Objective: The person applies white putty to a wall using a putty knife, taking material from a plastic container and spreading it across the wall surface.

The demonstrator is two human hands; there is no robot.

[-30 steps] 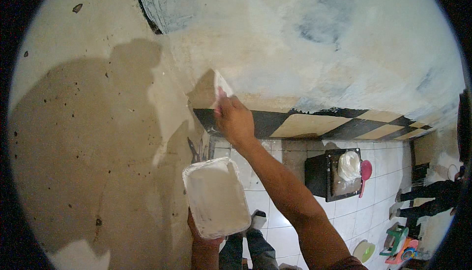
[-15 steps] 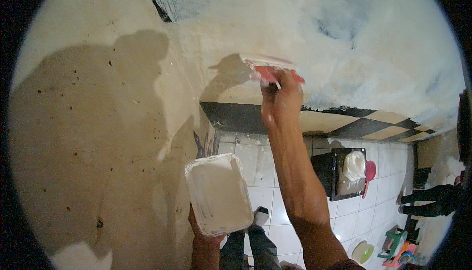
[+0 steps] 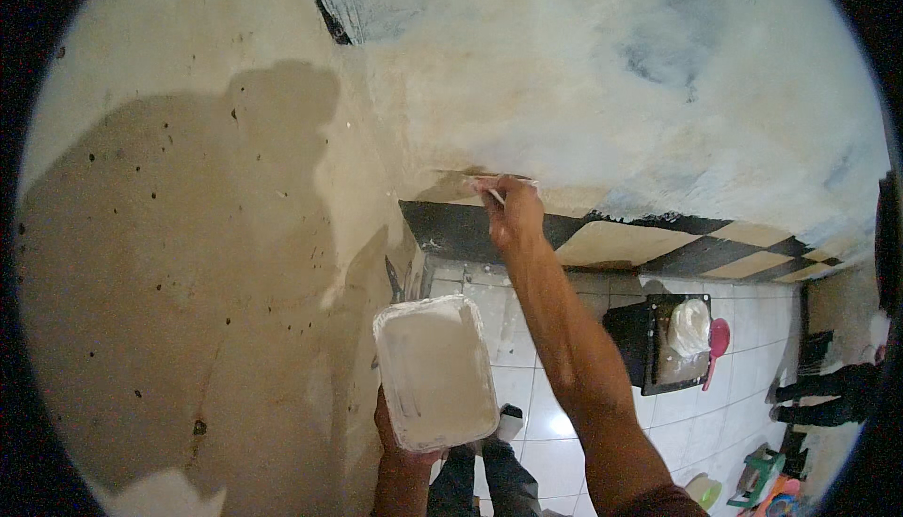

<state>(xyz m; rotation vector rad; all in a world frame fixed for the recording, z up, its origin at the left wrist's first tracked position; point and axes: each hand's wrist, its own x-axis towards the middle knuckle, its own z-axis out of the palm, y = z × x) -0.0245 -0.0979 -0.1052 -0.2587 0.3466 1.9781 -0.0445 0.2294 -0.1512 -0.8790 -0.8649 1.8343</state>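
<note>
My right hand (image 3: 515, 214) is closed around a red putty spreader (image 3: 483, 184) with a pale, smeared edge. The spreader lies against the patchy cream wall (image 3: 583, 122), just above a black and cream checkered band (image 3: 451, 227); my fingers hide part of it. Lower down, my left hand (image 3: 406, 454) supports a rectangular white tub (image 3: 380, 334) from beneath, its fingers mostly hidden by the tub. Pale putty-like paste (image 3: 440, 371) coats the inside, and dried smears crust the rim.
A second wall (image 3: 188, 282), spotted with small holes, meets the first at a corner on my left. On the white tiled floor (image 3: 555, 423) stands a black box (image 3: 632, 336) bearing a white bag (image 3: 689, 327). A pink dipper (image 3: 719, 338) lies beside it. Another person's legs (image 3: 828, 395) show far right.
My right hand and the spreader have moved down the wall and slightly left, closer to the checkered band. The tub stays in my left hand. The whole view has shifted a little.
</note>
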